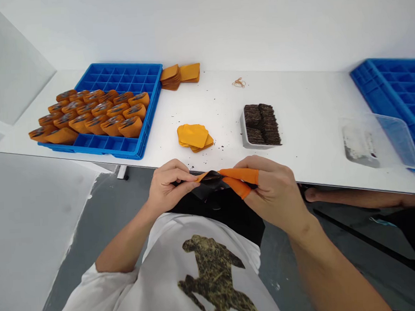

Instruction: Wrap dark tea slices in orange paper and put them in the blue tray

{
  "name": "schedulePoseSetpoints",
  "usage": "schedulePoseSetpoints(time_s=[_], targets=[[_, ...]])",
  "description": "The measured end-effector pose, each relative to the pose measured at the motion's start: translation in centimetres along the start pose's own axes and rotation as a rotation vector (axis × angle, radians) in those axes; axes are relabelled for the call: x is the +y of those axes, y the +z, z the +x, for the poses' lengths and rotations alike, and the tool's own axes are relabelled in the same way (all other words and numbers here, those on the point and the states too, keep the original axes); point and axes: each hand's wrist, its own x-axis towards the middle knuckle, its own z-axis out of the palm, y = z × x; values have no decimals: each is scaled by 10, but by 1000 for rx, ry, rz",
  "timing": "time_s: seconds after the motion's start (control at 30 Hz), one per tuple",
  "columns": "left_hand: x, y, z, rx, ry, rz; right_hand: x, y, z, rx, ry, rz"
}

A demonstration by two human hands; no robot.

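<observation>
Just off the table's front edge, my left hand (172, 183) pinches one end of a small orange pouch (202, 177) between thumb and fingers. My right hand (262, 185), with orange covers on its thumb and index finger, pinches the other end. The pouch's mouth gapes a little and looks dark inside. Beyond it on the table lies a loose pile of flat orange pouches (193, 136). A white box (259, 147) packed with thin dark brown squares (262, 124) stands to the right of that pile.
At the left, a blue divided tray (140, 148) holds several filled orange pouches (92, 111). Stacked pouches (190, 73) and rubber bands (238, 82) lie farther back. A clear lid (378, 140) and another blue tray (375, 82) are at right. Another person's limb (357, 198) shows below the table.
</observation>
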Motion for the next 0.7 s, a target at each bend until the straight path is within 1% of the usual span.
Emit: schedulePoseSetpoints(time_s=[0.17, 0.33, 0.4, 0.47, 0.53, 0.6, 0.7], targets=[[0, -4, 0, 22, -22, 19, 0, -1, 1, 18, -30, -24], [4, -14, 3, 13, 0, 78, -1, 2, 3, 66, -79, -84], [9, -19, 6, -49, 23, 153, -3, 6, 4, 48, -112, -96], [15, -23, 8, -143, 53, 228, -6, 11, 5, 33, -162, -130], [20, -25, 8, -219, 74, 246, -9, 17, 6, 39, -206, -173], [20, -26, 5, -264, 61, 235, -12, 25, 8, 57, -230, -194], [15, -26, -2, -274, 17, 287, -17, 39, 14, 71, -257, -173]])
